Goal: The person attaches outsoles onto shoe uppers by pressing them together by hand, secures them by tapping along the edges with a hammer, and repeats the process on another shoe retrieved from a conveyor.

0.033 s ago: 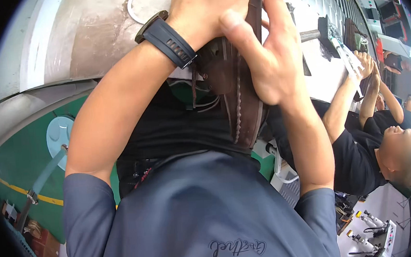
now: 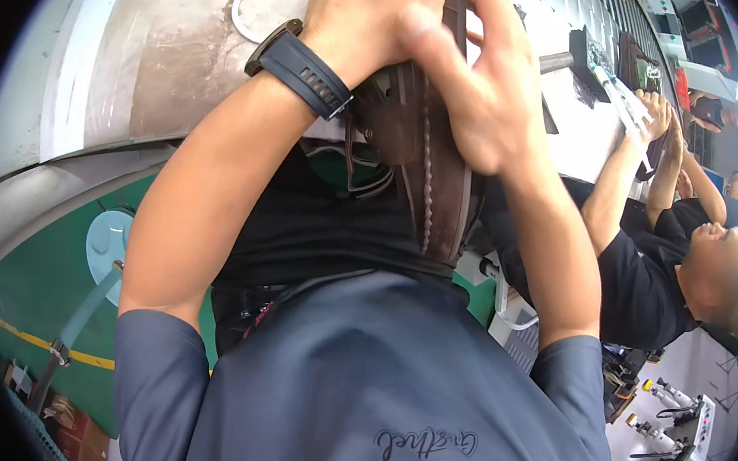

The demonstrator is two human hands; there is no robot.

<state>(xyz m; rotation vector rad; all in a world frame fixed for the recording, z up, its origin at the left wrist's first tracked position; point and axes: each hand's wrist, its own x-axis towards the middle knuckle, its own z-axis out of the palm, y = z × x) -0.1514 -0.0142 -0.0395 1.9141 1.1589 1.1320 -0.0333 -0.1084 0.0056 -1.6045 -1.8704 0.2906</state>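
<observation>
A long brown leather piece [image 2: 446, 216] with a pale stitched edge, straps and small holes stands between my forearms, one end near my waist; I cannot make out its kind. My left hand [image 2: 374, 22], a black watch on its wrist, lies closed over its far end, with the fingertips cut off by the upper edge. From the right, my right hand [image 2: 498, 103] grips the same piece, its fingers along the right side. Its thumb, slightly blurred, reaches across toward the back of my left hand.
The worn worktable [image 2: 188, 80] carries a thin white loop [image 2: 238, 20]. Right of my hands lies a tool with a grey handle [image 2: 557, 62]. A person in black [image 2: 641, 270] works close by on the right. A light-blue stool [image 2: 109, 251] stands at lower left.
My right hand has shifted slightly up and its wrist has turned a little. A strap hanging below my left hand has moved slightly.
</observation>
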